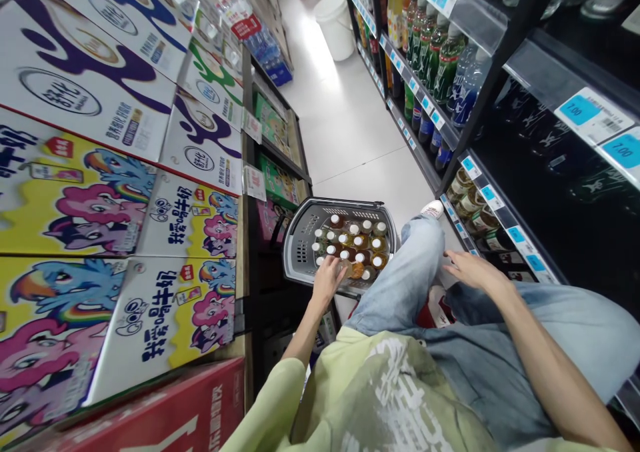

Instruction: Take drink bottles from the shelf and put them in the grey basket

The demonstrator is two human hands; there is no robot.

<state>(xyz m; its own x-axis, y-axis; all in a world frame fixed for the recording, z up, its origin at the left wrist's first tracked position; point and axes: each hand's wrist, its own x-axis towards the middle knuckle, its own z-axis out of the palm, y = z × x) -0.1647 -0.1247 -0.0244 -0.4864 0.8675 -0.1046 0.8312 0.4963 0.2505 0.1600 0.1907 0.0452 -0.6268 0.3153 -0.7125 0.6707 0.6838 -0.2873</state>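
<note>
A grey shopping basket (295, 239) stands on the floor before me, packed with several white-capped bottles (361, 241) of amber, brown and pale drinks. At its near side, my left hand (329, 277) is closed around a clear bottle with amber contents (357, 270), which looks tilted among the upright ones. Part of that bottle is covered by my fingers. On the other side, my right hand (473, 270) hovers by my bent knee and the lower shelf, fingers apart, with nothing visible in it.
Stacked milk cartons (185, 305) line the display on the left, above a red box (200, 405). Drink shelves (450, 132) with price tags rise on the right. Farther along the aisle are a white bucket (336, 29) and packs of bottled water (260, 42).
</note>
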